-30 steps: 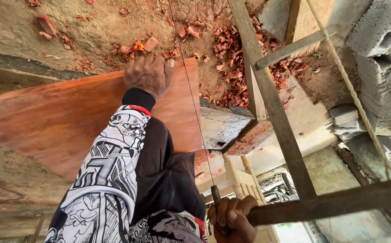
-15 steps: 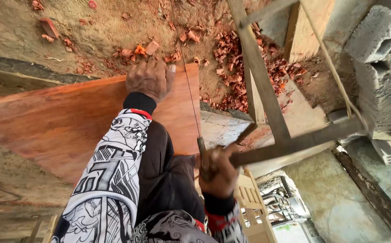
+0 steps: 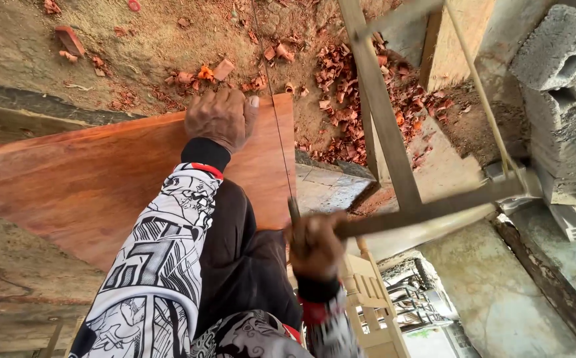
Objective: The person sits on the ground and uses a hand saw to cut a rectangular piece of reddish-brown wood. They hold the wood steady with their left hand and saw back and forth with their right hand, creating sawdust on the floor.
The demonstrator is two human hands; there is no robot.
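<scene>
No packages, labels, signs or screens in view

Reddish-brown flat wooden board (image 3: 89,192): smooth, lying level, far end overhanging the dirt. Wooden frame saw (image 3: 394,172): thin blade upright through the board near its right edge, frame tilted rightwards.

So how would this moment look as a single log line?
left hand: pressing flat reddish-brown wooden board | right hand: gripping wooden frame saw | thin blade: in the board's cut | ground: red brick chips
</scene>
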